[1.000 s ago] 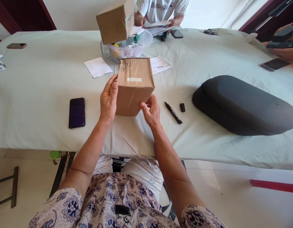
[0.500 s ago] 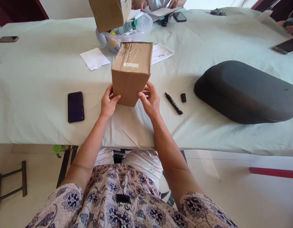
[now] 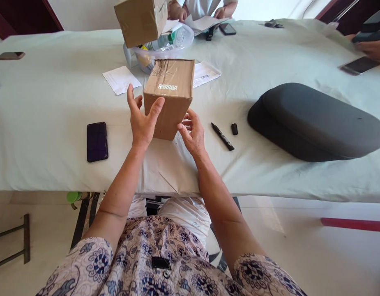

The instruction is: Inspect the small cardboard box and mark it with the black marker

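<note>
The brown cardboard box (image 3: pixel 168 102) stands on the table (image 3: pixel 38 102) in front of the person, with clear tape and a small white label on its top. The left hand (image 3: pixel 142 119) is open, fingers spread, thumb at the front face. The right hand (image 3: pixel 192 132) touches the lower right edge with loosely bent fingers and has no real grip on it. Behind it are a bowl (image 3: pixel 174 47) and a paper (image 3: pixel 121 79). A phone (image 3: pixel 97 141) lies to the left, a marker (image 3: pixel 222 136) and a dark case (image 3: pixel 316 123) to the right. The box's top faces up, and its longer side runs away from the person.
</note>
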### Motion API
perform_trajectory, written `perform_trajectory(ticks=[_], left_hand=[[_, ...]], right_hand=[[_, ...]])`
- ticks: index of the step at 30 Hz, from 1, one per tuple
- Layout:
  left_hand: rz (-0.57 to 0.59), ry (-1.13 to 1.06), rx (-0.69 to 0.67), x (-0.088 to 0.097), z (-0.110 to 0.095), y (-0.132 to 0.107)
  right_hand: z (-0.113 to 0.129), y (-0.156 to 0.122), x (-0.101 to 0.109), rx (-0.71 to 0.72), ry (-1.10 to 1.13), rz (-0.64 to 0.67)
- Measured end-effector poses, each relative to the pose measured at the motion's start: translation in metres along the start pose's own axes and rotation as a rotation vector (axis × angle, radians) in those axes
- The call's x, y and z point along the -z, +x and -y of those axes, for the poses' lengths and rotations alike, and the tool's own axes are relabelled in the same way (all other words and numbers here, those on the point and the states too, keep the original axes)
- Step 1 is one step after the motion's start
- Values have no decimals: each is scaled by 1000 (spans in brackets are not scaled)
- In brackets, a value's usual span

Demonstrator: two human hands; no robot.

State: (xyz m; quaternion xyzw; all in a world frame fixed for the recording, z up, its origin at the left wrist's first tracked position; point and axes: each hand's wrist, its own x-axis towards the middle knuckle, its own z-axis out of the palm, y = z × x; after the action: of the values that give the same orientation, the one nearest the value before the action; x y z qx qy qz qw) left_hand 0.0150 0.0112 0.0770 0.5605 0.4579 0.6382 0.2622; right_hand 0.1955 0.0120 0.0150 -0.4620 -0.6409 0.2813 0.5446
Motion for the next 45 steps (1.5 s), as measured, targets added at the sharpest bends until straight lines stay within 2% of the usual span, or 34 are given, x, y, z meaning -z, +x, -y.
perform_trajectory(ticks=[3, 6, 9, 17, 22, 25, 30, 34, 40, 45], left_hand=[[-38, -21, 54, -15, -9, 8], [-1, -17, 32, -17, 3, 6], [4, -12, 25, -11, 20, -2], [132, 15, 125, 8, 56, -16], [139, 197, 156, 12, 85, -25], [109, 306, 149, 10, 93, -27], [111, 428, 172, 5, 93, -32], [50, 323, 152, 2, 85, -36], [28, 142, 85, 4, 61, -32], [15, 273, -4, 7, 52, -28]], right_hand=[[-3, 1, 1, -22, -1, 23], [-5, 2, 0, -64, -6, 58], [-5, 2, 0, -89, -22, 67], [-7, 2, 1, -80, -29, 60], [-13, 1, 2, -91, -46, 91], [-18, 0, 1, -100, -57, 112], [-20, 0, 0, -128, -84, 114], [-10, -3, -2, -126, -52, 150], [6, -12, -14, -35, -44, 312], [8, -19, -26, 139, -180, 481]])
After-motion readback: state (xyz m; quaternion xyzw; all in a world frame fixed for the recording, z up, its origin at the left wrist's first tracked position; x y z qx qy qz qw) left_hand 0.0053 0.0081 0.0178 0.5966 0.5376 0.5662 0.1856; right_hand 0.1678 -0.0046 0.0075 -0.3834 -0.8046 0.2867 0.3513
